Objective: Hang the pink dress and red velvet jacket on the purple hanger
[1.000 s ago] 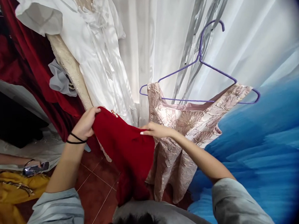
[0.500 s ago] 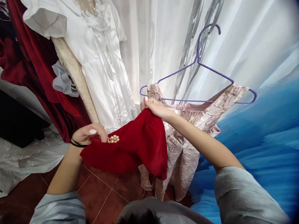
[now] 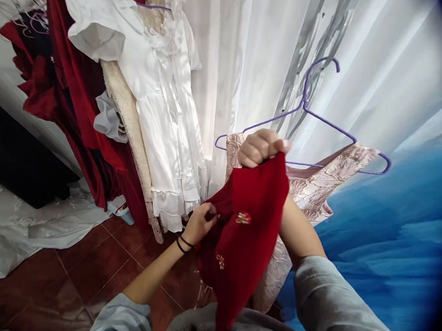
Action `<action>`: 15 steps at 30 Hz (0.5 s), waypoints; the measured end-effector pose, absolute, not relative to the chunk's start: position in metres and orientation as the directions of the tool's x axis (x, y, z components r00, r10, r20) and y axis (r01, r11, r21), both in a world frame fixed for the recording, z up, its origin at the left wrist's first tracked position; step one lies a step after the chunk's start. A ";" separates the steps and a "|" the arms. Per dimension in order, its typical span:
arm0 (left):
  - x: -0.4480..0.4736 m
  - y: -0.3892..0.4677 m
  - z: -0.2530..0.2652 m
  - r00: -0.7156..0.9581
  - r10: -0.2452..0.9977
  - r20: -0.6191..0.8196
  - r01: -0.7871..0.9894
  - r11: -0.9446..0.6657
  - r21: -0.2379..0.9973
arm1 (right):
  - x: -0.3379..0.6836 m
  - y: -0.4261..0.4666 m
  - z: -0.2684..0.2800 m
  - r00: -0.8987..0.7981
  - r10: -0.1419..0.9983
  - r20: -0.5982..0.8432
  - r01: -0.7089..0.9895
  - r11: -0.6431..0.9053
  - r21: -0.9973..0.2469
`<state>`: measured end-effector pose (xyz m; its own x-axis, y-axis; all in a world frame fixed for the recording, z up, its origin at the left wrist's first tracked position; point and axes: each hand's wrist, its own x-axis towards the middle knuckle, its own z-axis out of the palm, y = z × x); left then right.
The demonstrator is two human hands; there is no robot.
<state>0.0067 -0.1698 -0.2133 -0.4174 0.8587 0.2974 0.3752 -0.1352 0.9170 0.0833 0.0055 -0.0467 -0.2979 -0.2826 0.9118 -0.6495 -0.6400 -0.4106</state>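
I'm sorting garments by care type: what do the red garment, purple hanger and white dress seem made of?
Red garment: matte, soft-looking cloth, perhaps velvet or wool, as no sharp highlights show. Purple hanger: thin, smooth rod, perhaps plastic-coated wire. White dress: glossy, satin-like fabric, judging by bright highlights on its folds.

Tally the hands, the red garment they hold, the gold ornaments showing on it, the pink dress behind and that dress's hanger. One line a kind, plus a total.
Hands: 2 (left hand, right hand)
Red garment: 1
Gold ornaments: 2 showing; folds may hide others
Pink dress: 1
Purple hanger: 1
Total: 7
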 end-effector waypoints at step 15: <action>-0.026 -0.167 -0.270 -0.346 0.928 0.137 0.238 -0.055 0.970 | 0.143 0.075 -0.051 -0.788 0.032 0.615 -0.614 0.047 -0.788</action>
<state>-0.0261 -0.1666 -0.2699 -0.3460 0.9281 0.1375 0.2379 -0.0550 0.9697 0.1435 0.0754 -0.0506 -0.7876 0.0320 0.6154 -0.6138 0.0474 -0.7880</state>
